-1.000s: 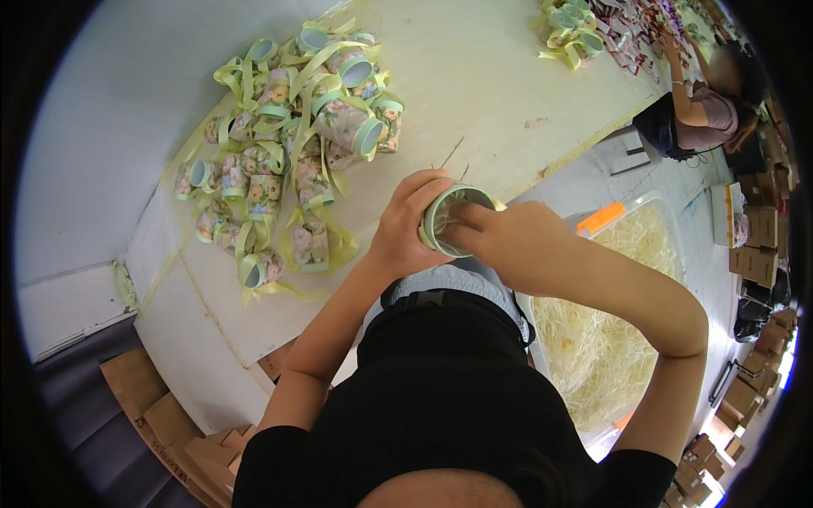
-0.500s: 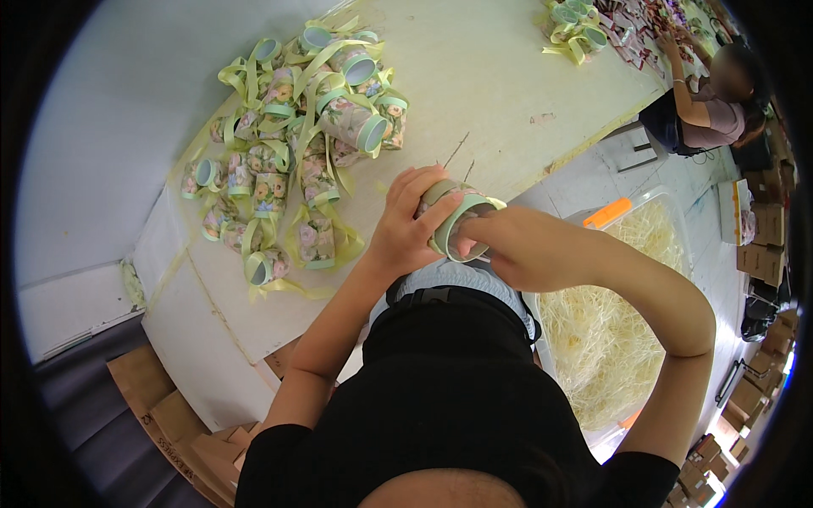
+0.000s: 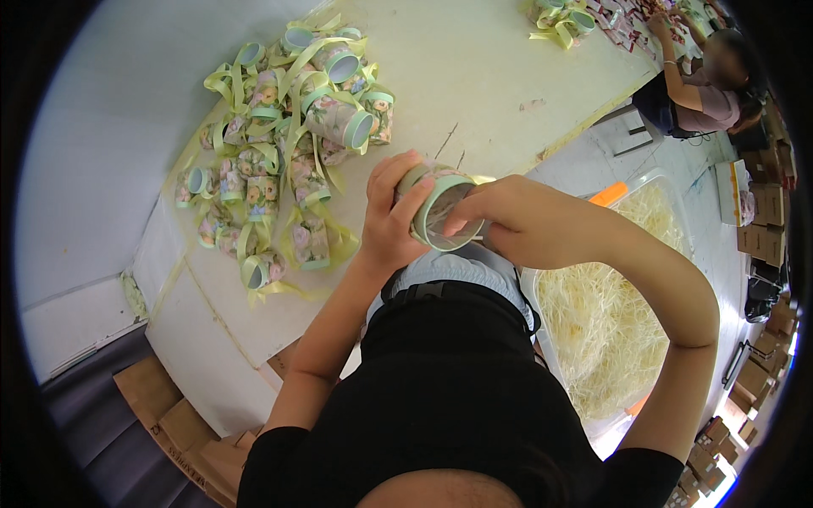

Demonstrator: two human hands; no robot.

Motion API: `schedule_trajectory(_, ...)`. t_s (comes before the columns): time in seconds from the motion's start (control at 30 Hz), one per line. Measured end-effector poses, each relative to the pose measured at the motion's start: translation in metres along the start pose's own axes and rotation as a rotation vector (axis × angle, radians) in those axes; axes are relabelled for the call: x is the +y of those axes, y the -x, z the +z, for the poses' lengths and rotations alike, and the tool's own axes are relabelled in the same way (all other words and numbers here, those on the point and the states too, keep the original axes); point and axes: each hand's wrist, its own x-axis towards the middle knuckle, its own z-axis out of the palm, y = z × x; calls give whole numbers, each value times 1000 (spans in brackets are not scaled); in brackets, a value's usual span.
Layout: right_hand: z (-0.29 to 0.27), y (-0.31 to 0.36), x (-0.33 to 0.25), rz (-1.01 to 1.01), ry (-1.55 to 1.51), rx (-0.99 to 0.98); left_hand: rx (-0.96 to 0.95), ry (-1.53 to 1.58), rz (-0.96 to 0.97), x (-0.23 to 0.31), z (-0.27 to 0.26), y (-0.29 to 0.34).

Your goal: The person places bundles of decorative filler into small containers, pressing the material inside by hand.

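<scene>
My left hand is wrapped round the side of a floral cylindrical box with a mint-green rim. The box is tilted so that its open mouth faces me and to the right. Into that mouth reach the bent fingers of my right hand, held close together. Their tips are partly hidden, so whatever they pinch or press inside cannot be made out. A bit of yellow ribbon shows behind the box's rim.
Several similar floral boxes with yellow ribbons lie heaped on the pale table. A clear bin of cream shredded filler stands at my right. A seated person works at the far right. Cardboard boxes line the right side.
The box has shifted slightly left and up, its mouth turned more toward me. My right fingers have drawn back a little and show more at the opening.
</scene>
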Motion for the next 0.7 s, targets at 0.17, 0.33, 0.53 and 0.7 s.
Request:
schedule_trajectory(0.17,12,4,-3,59,1,1,42,42,42,-4,5,0)
schedule_trajectory(0.33,22,-5,6,133,386,-49,36,59,12,1,10,2)
schedule_trajectory(0.53,24,-10,0,234,659,-143,-7,128,-80,7,15,3)
schedule_trajectory(0.7,21,-3,10,161,648,-167,5,200,-167,12,25,8)
